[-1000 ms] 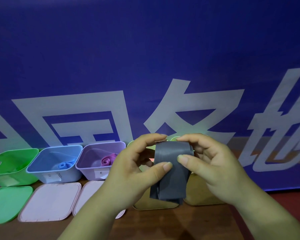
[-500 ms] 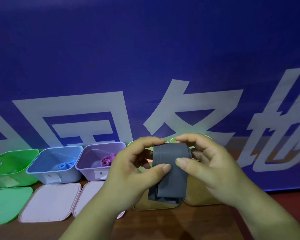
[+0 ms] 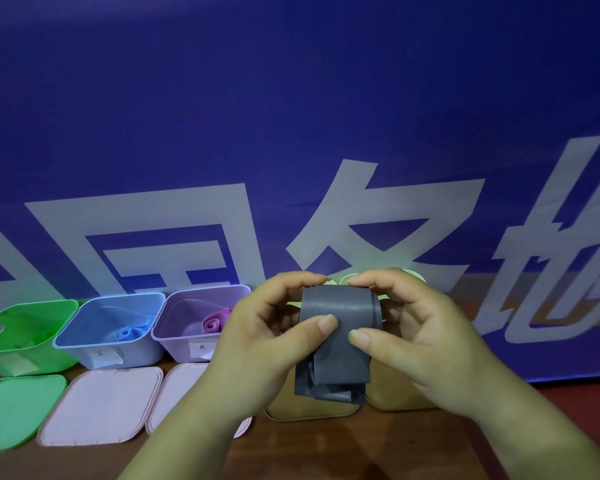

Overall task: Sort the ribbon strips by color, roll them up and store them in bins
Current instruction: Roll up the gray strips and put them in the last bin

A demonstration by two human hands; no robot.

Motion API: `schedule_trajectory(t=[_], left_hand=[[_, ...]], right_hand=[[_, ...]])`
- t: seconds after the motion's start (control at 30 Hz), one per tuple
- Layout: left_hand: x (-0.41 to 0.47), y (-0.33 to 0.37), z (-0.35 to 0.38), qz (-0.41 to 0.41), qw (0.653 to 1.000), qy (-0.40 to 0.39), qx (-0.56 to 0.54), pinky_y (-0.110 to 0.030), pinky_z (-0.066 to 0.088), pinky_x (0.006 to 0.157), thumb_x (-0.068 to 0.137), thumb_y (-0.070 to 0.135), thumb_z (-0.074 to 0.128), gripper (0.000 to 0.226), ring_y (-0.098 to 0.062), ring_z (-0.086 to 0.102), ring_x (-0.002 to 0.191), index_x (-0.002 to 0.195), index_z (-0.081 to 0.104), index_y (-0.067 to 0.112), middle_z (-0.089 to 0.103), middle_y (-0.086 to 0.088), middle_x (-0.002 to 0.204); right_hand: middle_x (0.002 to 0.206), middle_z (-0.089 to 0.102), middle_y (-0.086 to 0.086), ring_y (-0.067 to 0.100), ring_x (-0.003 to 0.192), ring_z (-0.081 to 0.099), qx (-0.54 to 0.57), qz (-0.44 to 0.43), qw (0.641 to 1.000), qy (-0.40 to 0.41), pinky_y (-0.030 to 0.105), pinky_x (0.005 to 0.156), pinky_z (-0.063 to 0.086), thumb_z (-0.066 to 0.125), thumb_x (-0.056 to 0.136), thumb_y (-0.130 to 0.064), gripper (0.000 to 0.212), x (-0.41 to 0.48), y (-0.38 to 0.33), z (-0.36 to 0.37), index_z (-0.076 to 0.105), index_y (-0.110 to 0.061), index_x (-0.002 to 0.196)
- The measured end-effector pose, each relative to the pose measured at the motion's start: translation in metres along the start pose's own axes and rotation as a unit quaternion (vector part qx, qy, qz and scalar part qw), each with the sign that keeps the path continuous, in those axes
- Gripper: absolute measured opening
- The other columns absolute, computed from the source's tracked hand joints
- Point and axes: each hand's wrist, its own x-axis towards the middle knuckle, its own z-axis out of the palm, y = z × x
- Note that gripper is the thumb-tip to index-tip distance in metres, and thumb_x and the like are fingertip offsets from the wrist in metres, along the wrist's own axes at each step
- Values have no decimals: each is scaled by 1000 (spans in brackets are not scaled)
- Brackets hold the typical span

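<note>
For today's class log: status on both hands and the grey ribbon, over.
Left hand and right hand both gripping grey ribbon, part rolled, tail hanging loose. Blue roll in blue bin, pink roll in purple bin. Nothing blocking.

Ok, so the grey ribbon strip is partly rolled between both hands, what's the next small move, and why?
Probably turn the roll to wind in more of the loose tail. The grey ribbon strip is pinched between the left hand and right hand, thumbs on its front, but a crumpled length hangs below the roll, so it looks unready to store.
</note>
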Motion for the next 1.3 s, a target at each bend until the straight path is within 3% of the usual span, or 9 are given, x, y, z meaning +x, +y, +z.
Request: schedule_trajectory(t=[0.1, 0.3, 0.4, 0.5, 0.7, 0.8, 0.93, 1.07, 1.3], left_hand=[[0, 0, -1, -2, 1000, -13, 13, -27, 56, 74, 75, 20, 78, 39, -18, 69, 93, 112, 69, 24, 69, -6, 106], [-2, 1, -4, 30, 996, -51, 65, -46, 55, 91, 76, 28, 77, 50, -27, 63, 113, 124, 63, 31, 63, -3, 126], [-2, 1, -5, 36, 996, -51, 68, -49, 54, 92, 75, 26, 77, 48, -29, 63, 112, 122, 64, 30, 63, -3, 127], [-3, 1, -5, 37, 995, -56, 77, -51, 54, 91, 75, 27, 77, 47, -29, 63, 111, 120, 64, 32, 64, -2, 125], [-2, -1, -5, 30, 997, -35, 67, -58, 54, 87, 72, 26, 78, 43, -32, 66, 100, 114, 68, 29, 67, -7, 115], [-2, -2, -4, 34, 997, -12, 74, -55, 56, 84, 72, 27, 78, 41, -30, 67, 96, 111, 69, 31, 69, -4, 109], [-2, 0, -2, 30, 998, -2, 60, -37, 59, 76, 72, 29, 77, 39, -22, 69, 92, 110, 70, 30, 71, -2, 105], [0, 4, -2, 11, 1000, 13, 20, -25, 56, 66, 76, 14, 74, 35, -17, 71, 84, 109, 71, 24, 72, -3, 99], [2, 5, 3, -23, 1000, 10, -5, -34, 59, 74, 76, 20, 72, 33, -20, 70, 85, 106, 71, 32, 73, -3, 98]], right_hand=[[112, 65, -9, 24, 104, 66, 10, -6, 1000, 11, 54, 81, 58, 75, 70, -34, 43, 0, 0, 1, 64, -36, 112], [110, 69, -3, 24, 102, 67, 37, -3, 999, 36, 41, 88, 58, 74, 67, -35, 44, 1, 3, 1, 66, -28, 110], [109, 71, -1, 21, 101, 69, 49, 7, 998, 38, 34, 85, 59, 73, 67, -36, 40, 3, 4, 0, 68, -31, 106], [108, 71, 1, 25, 99, 69, 59, 18, 997, 38, 37, 86, 59, 73, 66, -38, 40, 3, 4, 0, 68, -32, 106], [109, 72, 1, 22, 102, 68, 68, 36, 997, 32, 32, 84, 59, 72, 70, -38, 50, 3, 2, 2, 65, -18, 116], [111, 71, -6, 18, 105, 68, 55, 42, 997, 29, 30, 83, 58, 72, 78, -30, 40, 3, 1, 2, 65, -22, 117], [119, 64, -8, 19, 112, 65, 33, 28, 999, 20, 38, 88, 58, 74, 73, -40, 46, 3, -1, 0, 64, -36, 117], [120, 66, -4, 21, 113, 64, 42, -8, 999, 3, 36, 91, 57, 75, 74, -31, 49, 2, -2, 0, 63, -31, 121], [113, 69, 0, 19, 107, 66, 50, -41, 997, 43, 24, 87, 54, 73, 77, -8, 38, 3, 1, 5, 67, -15, 113]])
